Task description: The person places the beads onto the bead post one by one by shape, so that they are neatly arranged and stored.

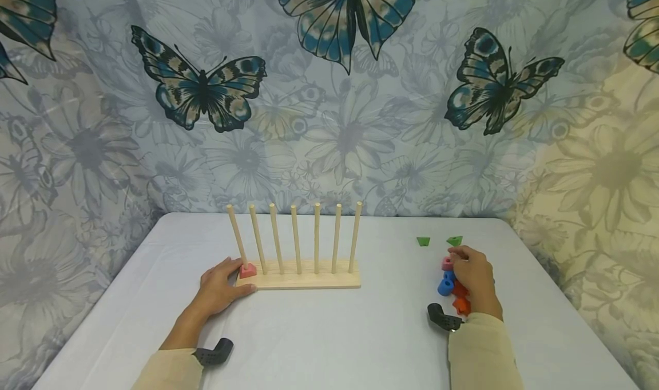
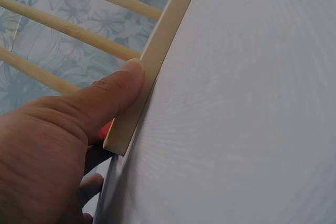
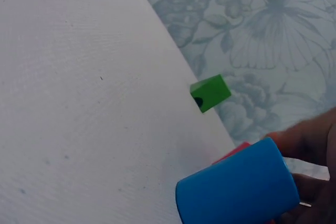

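Observation:
A wooden peg stand (image 1: 309, 281) with a row of upright rods stands on the table. My left hand (image 1: 220, 290) grips its left end, thumb along the front edge of the base and index finger by a pinkish-red block (image 1: 248, 270) on the leftmost rod. To the right, my right hand (image 1: 473, 273) is over a cluster of small blocks, its fingertips by a pink block (image 1: 447, 262). Beside it lie blue blocks (image 1: 445, 287) and red blocks (image 1: 461, 306). In the right wrist view, a blue cylinder (image 3: 236, 187) hides part of the fingers, so their grasp is unclear.
Two green blocks (image 1: 423, 241) lie near the table's far right edge, one just beyond the right hand. A white cloth covers the table (image 1: 329, 338). Butterfly-patterned fabric (image 1: 350, 150) hangs behind it. Each wrist carries a black device (image 1: 213, 353).

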Demonstrator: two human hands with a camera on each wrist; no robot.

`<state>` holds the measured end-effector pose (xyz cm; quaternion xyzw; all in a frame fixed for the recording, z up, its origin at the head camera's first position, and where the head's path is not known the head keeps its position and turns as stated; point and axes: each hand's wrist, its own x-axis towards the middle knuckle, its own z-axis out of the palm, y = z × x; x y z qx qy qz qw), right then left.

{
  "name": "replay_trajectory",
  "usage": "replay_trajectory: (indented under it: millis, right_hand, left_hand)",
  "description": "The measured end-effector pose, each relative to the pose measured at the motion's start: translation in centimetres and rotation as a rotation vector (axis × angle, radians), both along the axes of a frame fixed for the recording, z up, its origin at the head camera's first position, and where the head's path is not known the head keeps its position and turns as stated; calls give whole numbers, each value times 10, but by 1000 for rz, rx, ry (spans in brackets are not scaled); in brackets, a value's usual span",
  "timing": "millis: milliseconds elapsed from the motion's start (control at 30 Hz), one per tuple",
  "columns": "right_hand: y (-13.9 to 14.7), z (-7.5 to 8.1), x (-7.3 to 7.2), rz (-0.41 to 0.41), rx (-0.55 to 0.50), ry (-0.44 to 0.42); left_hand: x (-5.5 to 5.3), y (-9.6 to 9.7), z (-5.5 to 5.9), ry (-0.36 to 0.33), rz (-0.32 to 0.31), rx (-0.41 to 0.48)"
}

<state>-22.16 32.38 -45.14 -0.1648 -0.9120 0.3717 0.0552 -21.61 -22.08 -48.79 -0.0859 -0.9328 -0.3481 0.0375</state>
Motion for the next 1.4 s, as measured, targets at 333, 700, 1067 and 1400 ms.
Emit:
replay_trajectory:
  millis: [333, 700, 1067, 1400]
  right_hand:
    - [0, 3, 5, 113, 1, -36]
    - [0, 4, 4, 55, -15, -7]
    - [-15, 33, 8, -22, -177, 184]
    - [-32, 54, 14, -33, -154, 432]
  left_hand:
    - [-1, 0, 0, -17, 11, -2]
    - [0, 1, 1, -11, 12, 4]
    - [0, 0, 1, -18, 14, -4]
    - [0, 1, 1, -15, 8, -13]
